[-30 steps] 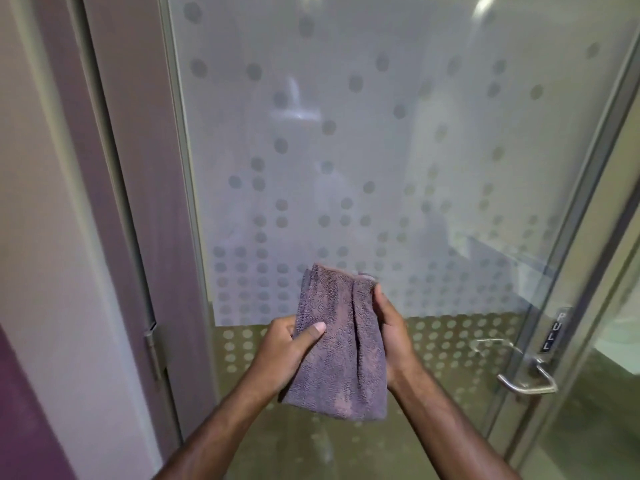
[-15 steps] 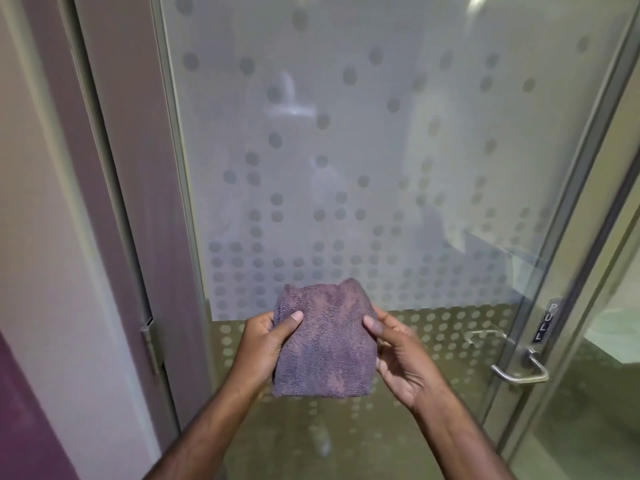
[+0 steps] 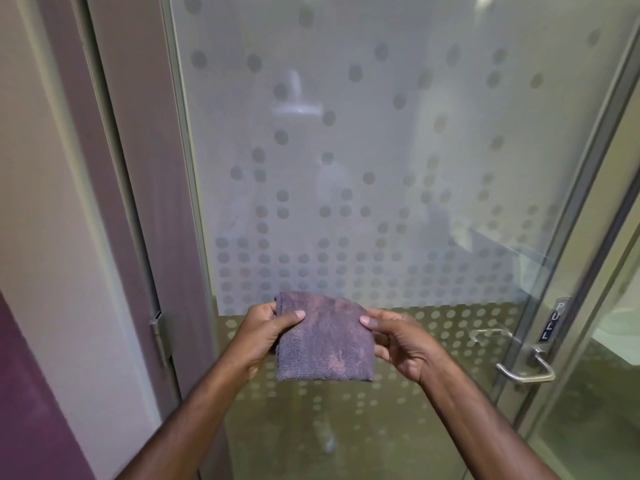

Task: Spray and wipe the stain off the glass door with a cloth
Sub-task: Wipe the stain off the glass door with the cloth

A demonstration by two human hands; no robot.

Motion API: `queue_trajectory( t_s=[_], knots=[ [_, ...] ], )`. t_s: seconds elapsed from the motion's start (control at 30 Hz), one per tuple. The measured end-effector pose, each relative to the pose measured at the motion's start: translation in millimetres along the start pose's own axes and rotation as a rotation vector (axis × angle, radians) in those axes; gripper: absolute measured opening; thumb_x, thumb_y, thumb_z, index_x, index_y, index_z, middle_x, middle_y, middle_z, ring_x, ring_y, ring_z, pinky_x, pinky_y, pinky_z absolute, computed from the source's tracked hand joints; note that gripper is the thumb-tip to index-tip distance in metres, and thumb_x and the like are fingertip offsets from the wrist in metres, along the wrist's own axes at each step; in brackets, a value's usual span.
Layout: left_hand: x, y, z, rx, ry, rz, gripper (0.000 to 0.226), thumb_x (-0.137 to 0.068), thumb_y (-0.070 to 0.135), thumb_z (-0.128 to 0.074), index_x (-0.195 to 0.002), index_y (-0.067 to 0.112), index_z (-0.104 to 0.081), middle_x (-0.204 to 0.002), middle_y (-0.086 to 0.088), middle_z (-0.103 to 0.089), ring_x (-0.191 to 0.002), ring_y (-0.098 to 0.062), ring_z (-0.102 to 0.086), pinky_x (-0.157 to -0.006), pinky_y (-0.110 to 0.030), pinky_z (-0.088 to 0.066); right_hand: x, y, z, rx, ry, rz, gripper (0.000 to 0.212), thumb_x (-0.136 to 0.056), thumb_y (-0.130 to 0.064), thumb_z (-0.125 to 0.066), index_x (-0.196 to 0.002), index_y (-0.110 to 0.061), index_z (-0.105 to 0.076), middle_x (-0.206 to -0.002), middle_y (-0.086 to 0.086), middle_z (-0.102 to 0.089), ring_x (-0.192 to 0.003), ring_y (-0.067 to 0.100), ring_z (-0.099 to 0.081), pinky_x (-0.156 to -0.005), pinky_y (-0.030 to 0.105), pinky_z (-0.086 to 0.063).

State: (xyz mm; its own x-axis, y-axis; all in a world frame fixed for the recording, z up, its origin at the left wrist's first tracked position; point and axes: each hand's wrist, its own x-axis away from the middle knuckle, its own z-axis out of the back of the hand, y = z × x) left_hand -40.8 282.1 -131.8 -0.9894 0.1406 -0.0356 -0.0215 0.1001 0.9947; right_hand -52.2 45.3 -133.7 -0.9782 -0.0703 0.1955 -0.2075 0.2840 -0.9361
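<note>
A folded purple-grey cloth (image 3: pixel 325 341) with faded pinkish patches hangs flat between my two hands, in front of the lower part of the frosted, dotted glass door (image 3: pixel 381 150). My left hand (image 3: pixel 263 332) pinches its upper left edge between thumb and fingers. My right hand (image 3: pixel 398 344) holds its right edge, thumb on the front. The cloth is held a little short of the glass. No spray bottle is in view, and I cannot pick out a distinct stain on the glass.
A metal lever handle (image 3: pixel 523 362) with a "PULL" label (image 3: pixel 553 320) sits at the door's right edge. The door frame and a hinge (image 3: pixel 159 337) run down the left, next to a pale wall with a purple panel (image 3: pixel 31 393).
The cloth went from a narrow upright bundle to a flat folded square. Both hands have shifted to its left and right edges and dropped slightly lower.
</note>
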Motion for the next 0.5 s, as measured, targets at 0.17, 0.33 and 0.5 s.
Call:
queue_trajectory(
  t_s=[0.17, 0.33, 0.5],
  knots=[
    [15, 61, 0, 0.019, -0.082, -0.515, 0.028, -0.075, 0.003, -0.072, -0.099, 0.015, -0.08, -0.093, 0.002, -0.08, -0.084, -0.01, -0.074, -0.074, -0.024, -0.06, 35, -57, -10, -0.01, -0.078, 0.564, 0.047, -0.075, 0.008, -0.069, -0.118, -0.01, -0.071, -0.097, 0.009, -0.081, -0.08, 0.014, -0.077, -0.067, 0.024, -0.062],
    [8, 71, 5, -0.067, -0.174, -0.672, 0.044, -0.082, -0.017, -0.064, -0.088, 0.022, -0.082, -0.105, -0.005, -0.08, -0.106, -0.022, -0.074, -0.088, -0.027, -0.058, 35, -58, -20, 0.092, -0.039, 0.642, 0.04, -0.082, 0.019, -0.063, -0.079, -0.016, -0.081, -0.082, 0.0, -0.079, -0.067, 0.008, -0.071, -0.054, 0.019, -0.054],
    [6, 51, 7, 0.108, -0.226, -0.531, 0.027, -0.081, -0.005, -0.067, -0.08, 0.018, -0.08, -0.117, -0.016, -0.075, -0.119, -0.034, -0.068, -0.094, -0.037, -0.058, 25, -48, -15, 0.088, -0.052, 0.635, 0.051, -0.079, 0.027, -0.054, -0.066, -0.016, -0.078, -0.089, 0.003, -0.079, -0.078, 0.012, -0.073, -0.056, 0.018, -0.053]
  ],
)
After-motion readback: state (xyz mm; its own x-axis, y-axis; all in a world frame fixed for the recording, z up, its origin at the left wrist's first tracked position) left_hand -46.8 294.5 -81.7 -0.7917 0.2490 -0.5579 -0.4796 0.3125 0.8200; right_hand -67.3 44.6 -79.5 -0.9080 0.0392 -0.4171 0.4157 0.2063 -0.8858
